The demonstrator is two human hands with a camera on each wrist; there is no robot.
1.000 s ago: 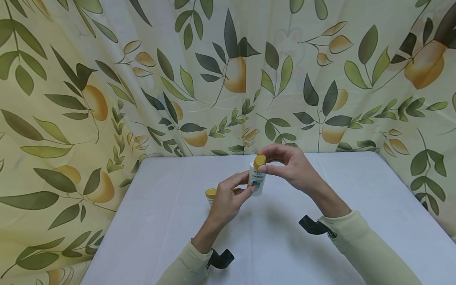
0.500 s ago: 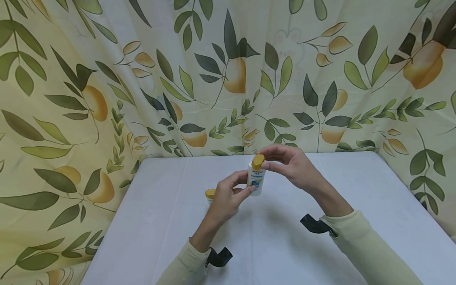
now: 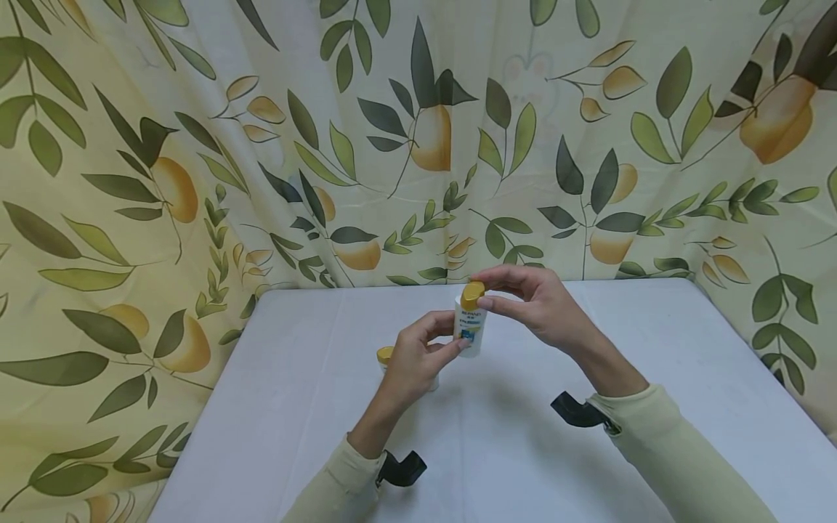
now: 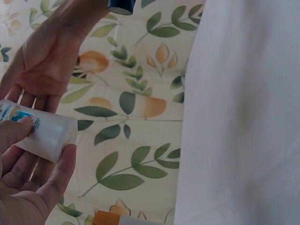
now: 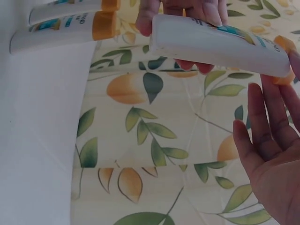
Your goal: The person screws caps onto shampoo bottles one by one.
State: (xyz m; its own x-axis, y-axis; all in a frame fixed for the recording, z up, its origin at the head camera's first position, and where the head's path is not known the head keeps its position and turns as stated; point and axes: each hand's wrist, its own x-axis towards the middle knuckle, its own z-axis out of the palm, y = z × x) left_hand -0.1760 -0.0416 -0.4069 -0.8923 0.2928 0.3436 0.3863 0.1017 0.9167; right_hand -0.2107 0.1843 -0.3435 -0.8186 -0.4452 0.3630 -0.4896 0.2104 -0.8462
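Observation:
Above the table, my left hand (image 3: 418, 356) grips a small white bottle (image 3: 472, 330) by its lower body, thumb across the printed label. My right hand (image 3: 536, 305) pinches the bottle's gold flip-style cap (image 3: 473, 296) between thumb and fingers. The cap sits on the bottle, which is nearly upright. In the right wrist view the held bottle (image 5: 215, 44) spans both hands, its base at the left hand. Two similar white bottles, a nearer one (image 5: 65, 30) and a farther one (image 5: 70, 8), stand on the table; the left hand mostly hides them in the head view.
A white cloth covers the table (image 3: 275, 436). Behind and beside it hangs a curtain (image 3: 392, 218) printed with leaves and fruit. Each wrist carries a black camera mount, the left mount (image 3: 402, 471) and the right mount (image 3: 575, 411).
The held bottle has turned so its label faces the head camera more, and its cap has shifted slightly left. The right fingers followed the cap; both hands keep their hold.

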